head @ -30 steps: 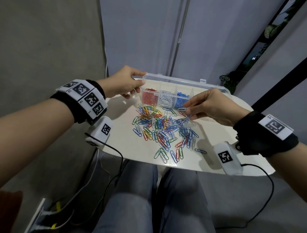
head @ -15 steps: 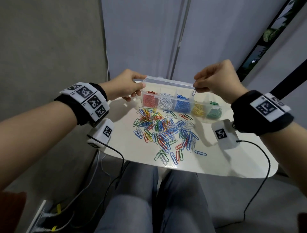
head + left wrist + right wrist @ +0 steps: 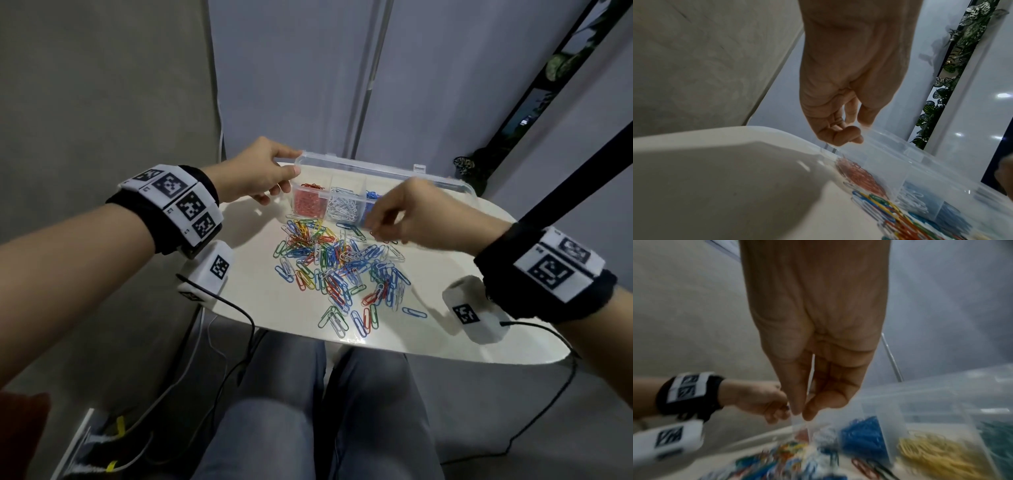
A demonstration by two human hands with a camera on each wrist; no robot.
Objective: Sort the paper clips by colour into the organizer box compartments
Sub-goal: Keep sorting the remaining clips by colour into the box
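Note:
A clear organizer box (image 3: pixel 359 168) stands open at the table's far side, with red (image 3: pixel 308 205), white (image 3: pixel 342 209) and blue (image 3: pixel 863 434) clips in its left compartments, then yellow (image 3: pixel 937 454) and green (image 3: pixel 1001 443). My left hand (image 3: pixel 291 171) pinches the box's left end, thumb on top. A pile of mixed paper clips (image 3: pixel 335 260) lies in front of the box. My right hand (image 3: pixel 371 226) hovers over the pile's far right edge. Its thumb and forefinger point down with tips close together (image 3: pixel 800 414), and nothing shows between them. It hides the yellow and green compartments in the head view.
The white table (image 3: pixel 260 308) is small, its near edge above my knees. A single blue clip (image 3: pixel 414 312) lies apart at the pile's right. Cables hang off both wrists. A grey wall stands behind the box and a plant (image 3: pixel 467 168) at the back right.
My right hand rose from the pile to above the box with a clip pinched, then came back down to the pile without it. The left hand stayed on the box.

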